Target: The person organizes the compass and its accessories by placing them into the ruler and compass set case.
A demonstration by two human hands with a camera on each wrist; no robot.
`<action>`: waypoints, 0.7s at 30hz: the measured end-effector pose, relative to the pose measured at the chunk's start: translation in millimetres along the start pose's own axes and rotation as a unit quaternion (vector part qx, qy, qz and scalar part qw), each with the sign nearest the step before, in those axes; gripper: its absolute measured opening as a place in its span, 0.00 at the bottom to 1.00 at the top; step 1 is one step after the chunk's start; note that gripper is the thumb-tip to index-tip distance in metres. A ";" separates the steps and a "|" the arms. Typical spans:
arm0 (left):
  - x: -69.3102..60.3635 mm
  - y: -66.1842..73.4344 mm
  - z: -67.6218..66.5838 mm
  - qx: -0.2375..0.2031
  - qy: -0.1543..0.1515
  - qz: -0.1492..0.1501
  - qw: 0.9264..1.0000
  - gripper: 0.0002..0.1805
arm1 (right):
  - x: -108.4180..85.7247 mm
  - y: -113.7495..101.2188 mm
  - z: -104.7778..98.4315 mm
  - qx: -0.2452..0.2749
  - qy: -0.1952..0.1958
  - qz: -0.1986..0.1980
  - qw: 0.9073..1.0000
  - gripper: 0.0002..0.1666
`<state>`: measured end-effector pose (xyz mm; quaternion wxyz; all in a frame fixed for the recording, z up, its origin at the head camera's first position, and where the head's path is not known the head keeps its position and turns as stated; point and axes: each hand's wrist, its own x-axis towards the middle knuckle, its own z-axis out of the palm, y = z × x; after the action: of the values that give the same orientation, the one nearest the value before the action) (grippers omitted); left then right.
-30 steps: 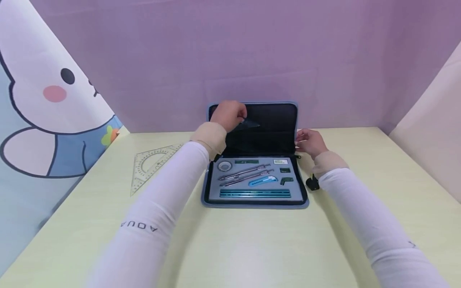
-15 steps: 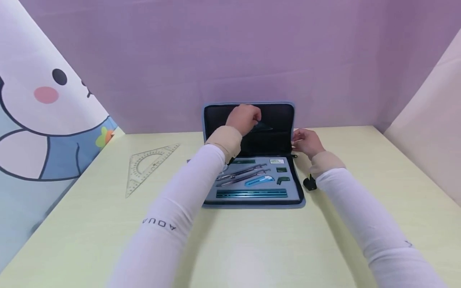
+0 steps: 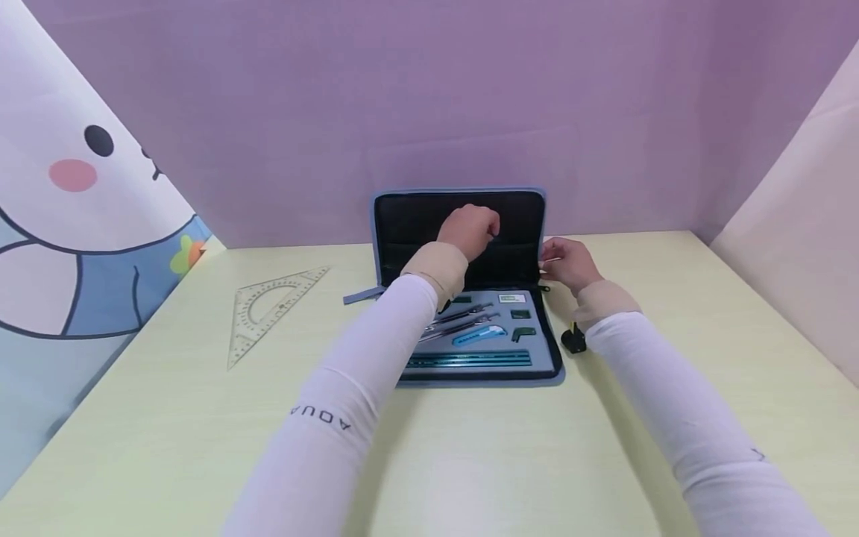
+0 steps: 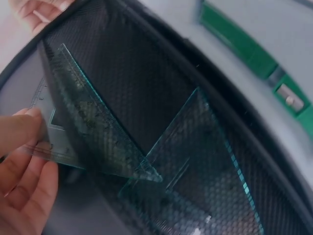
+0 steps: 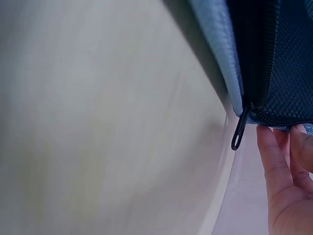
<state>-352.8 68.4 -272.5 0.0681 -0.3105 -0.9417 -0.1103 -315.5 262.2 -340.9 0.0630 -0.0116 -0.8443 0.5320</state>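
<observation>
A zip-up drawing-set case [image 3: 479, 383] lies unfolded on the table, its black-lined lid [image 3: 416, 212] standing up against the purple backdrop. My left hand [image 3: 470, 230] is in front of the lid. In the left wrist view, that hand [image 4: 27, 171] pinches a clear set square [image 4: 61, 147], whose pointed end is tucked behind the edge of the mesh pocket. A second clear set square [image 4: 210, 156] sits inside this pocket, overlapping the first one's tip. My right hand [image 3: 570, 262] holds the lid's right edge, its fingers [image 5: 271, 152] beside the zipper pull [image 5: 238, 133].
The case's grey tray holds compasses [image 3: 463, 322], a blue utility knife [image 3: 479, 335], green pencils [image 3: 473, 359] and an eraser [image 3: 513, 298]. A clear triangular protractor [image 3: 265, 322] lies at left. A small black object [image 3: 573, 339] is right of the case.
My left hand has moved right and slightly down across the lid with the set square, which it now hides in the head view. The right hand keeps its hold on the lid.
</observation>
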 end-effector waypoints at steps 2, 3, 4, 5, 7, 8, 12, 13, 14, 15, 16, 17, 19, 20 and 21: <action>-0.8 0.1 4.1 -0.002 -0.005 -0.004 1.000 0.10 | -0.1 -0.5 0.3 0.005 -0.002 0.000 1.000 0.09; -1.5 0.3 5.8 -0.003 -0.007 -0.006 1.000 0.10 | 0.0 -0.5 0.3 0.005 -0.003 0.000 1.000 0.09; -2.0 0.4 7.4 -0.003 -0.007 -0.007 1.000 0.11 | -0.2 -0.8 0.3 0.004 -0.003 0.000 1.000 0.09; -2.5 0.4 9.0 -0.003 -0.007 -0.007 1.000 0.11 | -0.3 -1.0 0.2 0.004 -0.004 0.000 1.000 0.09; -3.6 0.7 11.0 0.000 -0.007 -0.007 1.000 0.12 | -0.2 -1.3 0.1 0.003 -0.005 0.001 1.000 0.09; -4.0 0.7 11.9 0.000 -0.007 -0.007 1.000 0.12 | -0.2 -1.4 0.1 0.001 -0.005 0.001 1.000 0.09; -5.2 0.5 14.9 -0.010 -0.010 -0.012 1.000 0.13 | 0.1 -2.0 0.2 -0.004 -0.005 0.003 1.000 0.09; -5.5 0.5 15.6 -0.014 -0.012 -0.013 1.000 0.13 | 0.0 -2.1 0.2 -0.007 -0.006 0.005 1.000 0.09; -5.8 0.5 16.3 -0.017 -0.014 -0.015 1.000 0.13 | 0.0 -2.1 0.1 -0.008 -0.006 0.006 1.000 0.09; -6.1 0.4 16.9 -0.019 -0.017 -0.016 1.000 0.13 | 0.1 -2.0 0.1 -0.010 -0.007 0.007 1.000 0.09; -6.3 0.4 17.5 -0.019 -0.022 -0.017 0.999 0.13 | 0.2 -1.9 0.2 -0.011 -0.007 0.007 1.000 0.09; -6.8 0.3 18.1 -0.019 -0.027 -0.018 0.999 0.13 | 0.3 -1.7 0.2 -0.013 -0.008 0.008 1.000 0.09; -7.7 0.2 19.2 -0.016 -0.035 -0.019 0.999 0.14 | 0.4 -1.2 0.4 -0.015 -0.008 0.009 1.000 0.09; -8.1 0.2 19.7 -0.015 -0.039 -0.019 0.999 0.14 | 0.5 -0.9 0.5 -0.015 -0.007 0.009 1.000 0.09; -8.5 0.1 20.2 -0.014 -0.041 -0.019 0.999 0.14 | 0.7 -0.7 0.7 -0.016 -0.007 0.009 1.000 0.09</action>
<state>-347.2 68.7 -293.7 0.0226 -0.2974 -0.9479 -0.1121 -316.2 261.3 -340.4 0.0519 -0.0163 -0.8531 0.5189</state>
